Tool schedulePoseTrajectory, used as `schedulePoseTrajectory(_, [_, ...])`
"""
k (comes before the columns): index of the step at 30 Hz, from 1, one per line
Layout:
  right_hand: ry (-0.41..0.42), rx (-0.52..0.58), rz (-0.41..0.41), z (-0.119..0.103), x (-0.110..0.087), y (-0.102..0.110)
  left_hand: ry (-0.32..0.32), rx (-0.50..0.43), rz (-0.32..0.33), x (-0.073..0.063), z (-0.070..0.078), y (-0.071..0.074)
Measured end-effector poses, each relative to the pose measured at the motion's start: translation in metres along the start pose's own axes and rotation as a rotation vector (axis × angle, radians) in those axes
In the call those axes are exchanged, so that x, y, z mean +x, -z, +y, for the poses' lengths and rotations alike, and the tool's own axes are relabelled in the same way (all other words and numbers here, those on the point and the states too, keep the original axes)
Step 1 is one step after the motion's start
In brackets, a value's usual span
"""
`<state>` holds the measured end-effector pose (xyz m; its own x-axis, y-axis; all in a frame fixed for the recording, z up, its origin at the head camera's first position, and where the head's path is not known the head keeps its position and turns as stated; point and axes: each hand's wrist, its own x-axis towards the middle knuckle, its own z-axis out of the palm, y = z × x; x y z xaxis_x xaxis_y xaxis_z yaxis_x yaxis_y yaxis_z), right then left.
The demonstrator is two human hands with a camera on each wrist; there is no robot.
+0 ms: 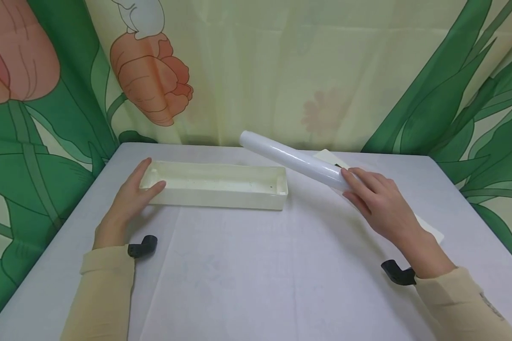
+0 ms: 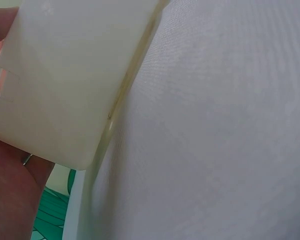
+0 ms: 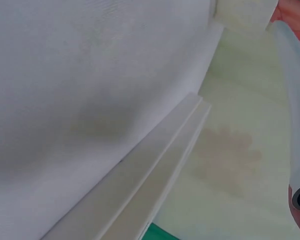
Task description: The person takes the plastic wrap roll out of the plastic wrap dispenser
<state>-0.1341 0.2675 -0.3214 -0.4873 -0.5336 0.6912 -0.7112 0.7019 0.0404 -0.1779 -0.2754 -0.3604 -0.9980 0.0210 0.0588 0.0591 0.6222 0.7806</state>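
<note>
My left hand grips the left end of a long cream plastic box, its thumb at the front side. The box sits on the table with its hollow top facing up. In the left wrist view the box's end wall fills the left side, with a small slot in it. My right hand holds one end of a white, shiny roll of plastic wrap. The roll slants up and left above the table, its far end past the box's right end. A dark hollow core shows at the roll's near end.
A long white plastic lid-like strip lies slanted on the table under my right hand, partly hidden; the right wrist view shows its ridged length. A white cloth covers the table. A printed curtain hangs behind it.
</note>
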Motion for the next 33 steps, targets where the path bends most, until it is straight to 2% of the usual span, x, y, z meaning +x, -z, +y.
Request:
schedulePoseTrajectory(6, [-0.043,-0.02,-0.022,-0.001,-0.012,0.004,-0.008,0.004,0.002,0.0,0.0,0.001])
schedulePoseTrajectory(12, [-0.072,-0.045,-0.039,-0.004,-0.021,0.009,0.012,0.005,-0.001,0.001,0.0,0.0])
schedulePoseTrajectory(18, [-0.137,-0.064,-0.077,-0.008,-0.031,0.014,0.017,-0.006,-0.002,-0.001,0.0,0.0])
schedulePoseTrajectory(24, [-0.187,-0.058,-0.046,-0.015,-0.043,0.014,0.015,-0.004,0.0,-0.002,0.0,0.0])
schedulePoseTrajectory(33, [-0.283,-0.07,-0.074,-0.028,-0.053,0.016,0.003,0.004,0.0,-0.001,-0.001,0.0])
